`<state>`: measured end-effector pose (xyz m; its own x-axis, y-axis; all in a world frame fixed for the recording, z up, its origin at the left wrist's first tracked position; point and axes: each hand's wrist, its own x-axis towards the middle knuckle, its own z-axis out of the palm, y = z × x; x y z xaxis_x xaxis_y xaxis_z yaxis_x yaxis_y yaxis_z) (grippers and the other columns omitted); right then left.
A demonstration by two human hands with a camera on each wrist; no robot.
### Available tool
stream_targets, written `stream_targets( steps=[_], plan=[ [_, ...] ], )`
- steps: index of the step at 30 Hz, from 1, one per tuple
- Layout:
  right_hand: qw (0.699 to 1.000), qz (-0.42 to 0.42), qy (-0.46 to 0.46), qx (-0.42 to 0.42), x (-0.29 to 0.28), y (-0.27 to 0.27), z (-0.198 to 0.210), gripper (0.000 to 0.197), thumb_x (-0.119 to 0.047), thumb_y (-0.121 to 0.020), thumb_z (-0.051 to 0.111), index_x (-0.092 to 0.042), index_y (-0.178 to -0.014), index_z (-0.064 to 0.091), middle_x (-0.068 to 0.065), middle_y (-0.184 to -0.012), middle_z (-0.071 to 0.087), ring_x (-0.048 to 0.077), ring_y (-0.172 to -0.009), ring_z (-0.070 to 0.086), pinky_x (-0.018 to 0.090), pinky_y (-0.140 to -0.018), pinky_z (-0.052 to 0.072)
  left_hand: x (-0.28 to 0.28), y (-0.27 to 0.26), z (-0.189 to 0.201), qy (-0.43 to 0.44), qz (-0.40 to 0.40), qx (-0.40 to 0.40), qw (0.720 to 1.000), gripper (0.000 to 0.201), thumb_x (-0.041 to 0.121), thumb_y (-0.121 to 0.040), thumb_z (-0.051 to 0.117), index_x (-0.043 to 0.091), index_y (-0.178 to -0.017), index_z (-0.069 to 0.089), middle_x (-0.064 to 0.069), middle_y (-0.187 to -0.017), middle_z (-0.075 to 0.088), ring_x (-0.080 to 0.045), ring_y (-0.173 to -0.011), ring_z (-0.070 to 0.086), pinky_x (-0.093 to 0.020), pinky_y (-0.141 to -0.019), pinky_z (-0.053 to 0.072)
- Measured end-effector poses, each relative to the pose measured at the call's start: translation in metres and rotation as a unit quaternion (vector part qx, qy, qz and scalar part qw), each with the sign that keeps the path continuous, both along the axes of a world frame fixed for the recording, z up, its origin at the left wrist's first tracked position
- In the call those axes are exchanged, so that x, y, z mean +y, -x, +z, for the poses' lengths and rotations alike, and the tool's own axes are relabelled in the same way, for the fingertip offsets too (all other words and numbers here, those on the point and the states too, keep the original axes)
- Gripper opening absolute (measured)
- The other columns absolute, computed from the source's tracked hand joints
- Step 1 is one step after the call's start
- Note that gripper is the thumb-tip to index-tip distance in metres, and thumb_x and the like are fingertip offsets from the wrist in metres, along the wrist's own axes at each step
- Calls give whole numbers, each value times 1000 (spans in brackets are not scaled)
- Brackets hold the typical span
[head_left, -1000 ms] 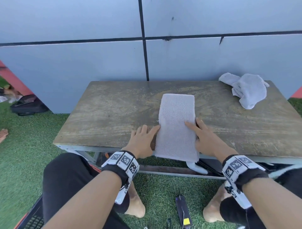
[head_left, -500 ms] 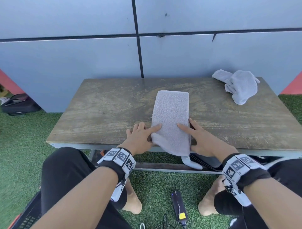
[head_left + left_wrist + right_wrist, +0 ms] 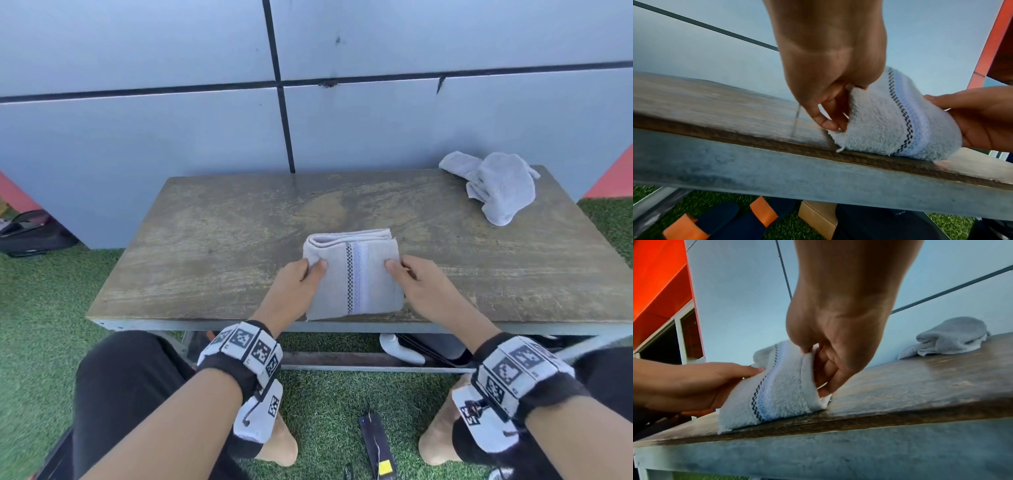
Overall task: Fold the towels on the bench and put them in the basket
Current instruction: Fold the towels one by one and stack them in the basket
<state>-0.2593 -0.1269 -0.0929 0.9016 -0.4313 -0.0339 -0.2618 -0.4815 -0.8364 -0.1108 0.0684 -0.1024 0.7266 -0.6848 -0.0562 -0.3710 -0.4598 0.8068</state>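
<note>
Since the earlier frames, the long strip of towel has been doubled over: the near end, which hung over the front edge, has been brought up onto the surface (image 3: 219, 240), and a striped band is now shown on top. The folded towel (image 3: 354, 274) lies as a near-square packet at the front middle of the surface, its striped band running from near to far and its rounded fold at the far edge. It is held from both sides. The left hand (image 3: 296, 287) pinches the left edge, thumb on top and fingers (image 3: 824, 120) curled under; the right hand (image 3: 423, 286) pinches the right edge in the same way, with fingers (image 3: 830, 381) tucked beneath. Both grips are closed on the cloth, and the packet lies directly between them, equally near to each hand.

A second towel (image 3: 496, 185), still crumpled, lies at the far right corner, well apart and nearer the right hand.

The basket cannot be identified with certainty; a dark latticed object cut off at the lower left corner of the head view may be part of it. The underside of the packet and its layer count are hidden. Both wrist views are blurred at the edges.
</note>
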Motion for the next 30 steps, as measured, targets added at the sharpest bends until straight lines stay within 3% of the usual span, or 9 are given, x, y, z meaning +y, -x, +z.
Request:
stream_targets(
  steps=[3, 7, 13, 17, 25, 30],
  plan=[
    [997, -24, 35, 62, -3, -18, -11, 44, -37, -106, 42, -17, -66, 40, -6, -57, 42, 3, -41, 35, 16, -43, 26, -12, -5, -8, -27, 62, 8, 998, 48, 44, -105, 40, 13, -68, 38, 0, -62, 43, -15, -53, 40, -29, -53, 27],
    [991, -50, 73, 104, -5, -41, -22, 44, -39, -105, 41, -15, -68, 39, -1, -61, 42, 13, -50, 36, 25, -49, 27, -26, -10, -15, -68, 113, -16, 991, 48, 39, -105, 39, 19, -62, 36, 3, -58, 44, -18, -54, 44, -31, -52, 29],
    [986, -91, 105, 97, -6, -60, -35, 40, -39, -106, 37, -15, -75, 45, 3, -68, 54, 17, -56, 48, 29, -50, 33, -38, -16, -24, -123, 147, -104, 976, 46, 48, -104, 29, 20, -70, 42, -2, -72, 55, -25, -68, 55, -37, -64, 44],
    [981, -104, 133, 92, -6, -63, -42, 37, -37, -106, 36, -13, -81, 48, 5, -67, 54, 19, -56, 50, 32, -48, 31, -43, -12, -28, -179, 156, -160, 958, 47, 46, -106, 24, 15, -83, 50, -1, -73, 52, -25, -68, 51, -37, -65, 42],
    [974, -120, 137, 135, -10, -70, -41, 40, -38, -106, 32, -10, -87, 52, 4, -72, 52, 23, -67, 54, 37, -60, 44, -48, -17, -24, -188, 169, -148, 956, 54, 38, -107, 21, 11, -74, 55, 2, -63, 44, -27, -68, 48, -36, -69, 39],
    [973, -141, 105, 151, -11, -74, -38, 43, -48, -103, 36, -11, -87, 51, 7, -78, 58, 19, -67, 55, 33, -55, 41, -48, -21, -22, -179, 172, -111, 962, 57, 43, -106, 19, 12, -76, 56, -3, -73, 56, -29, -75, 54, -40, -75, 47]
  ],
)
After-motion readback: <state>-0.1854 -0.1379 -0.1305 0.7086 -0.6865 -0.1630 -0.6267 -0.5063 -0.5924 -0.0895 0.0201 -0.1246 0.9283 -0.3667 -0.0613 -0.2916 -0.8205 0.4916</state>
